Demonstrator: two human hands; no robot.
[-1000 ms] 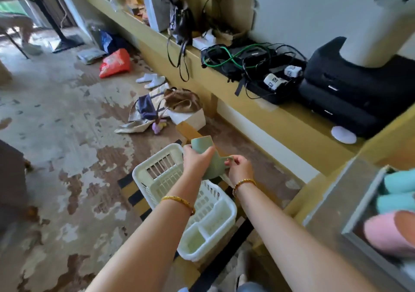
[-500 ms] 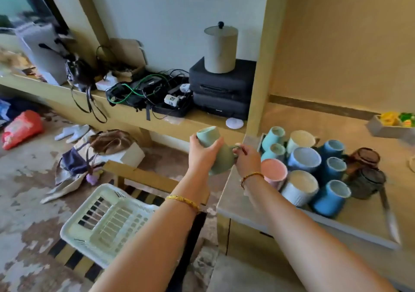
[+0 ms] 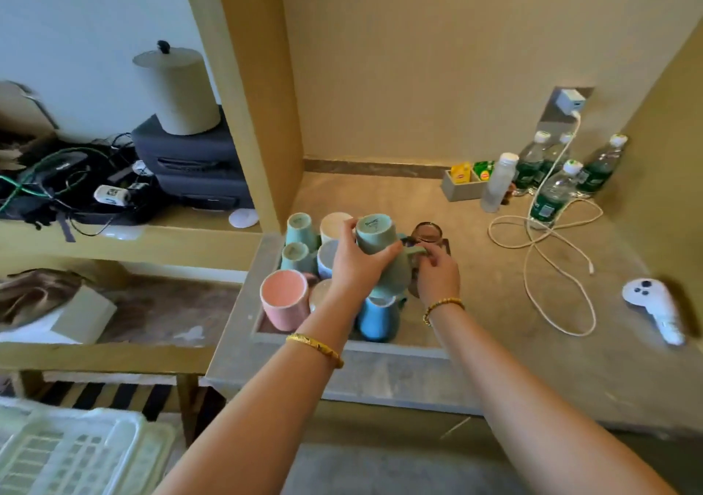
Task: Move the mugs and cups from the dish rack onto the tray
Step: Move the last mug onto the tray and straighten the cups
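I hold a sage-green mug (image 3: 382, 245) upside down and tilted above the grey tray (image 3: 243, 296) on the counter. My left hand (image 3: 355, 262) grips its body and my right hand (image 3: 437, 276) pinches its handle. Below it the tray holds several inverted cups: a pink mug (image 3: 285, 296), teal cups (image 3: 300, 228), a cream cup (image 3: 333, 222), a blue mug (image 3: 378, 317) and a brown glass (image 3: 428, 232). The white dish rack (image 3: 72, 456) lies at the lower left, and I see no cups in the part that shows.
A white cable (image 3: 544, 239) loops over the counter right of the tray. Water bottles (image 3: 551, 190), a tea-bag box (image 3: 466, 182) and a white controller (image 3: 652, 308) lie further right. A wooden post (image 3: 258, 114) rises left of the tray, with a cluttered shelf beyond.
Both hands carried the green mug from above the dish rack rightward to over the tray. My view swung from the floor and rack to the counter.
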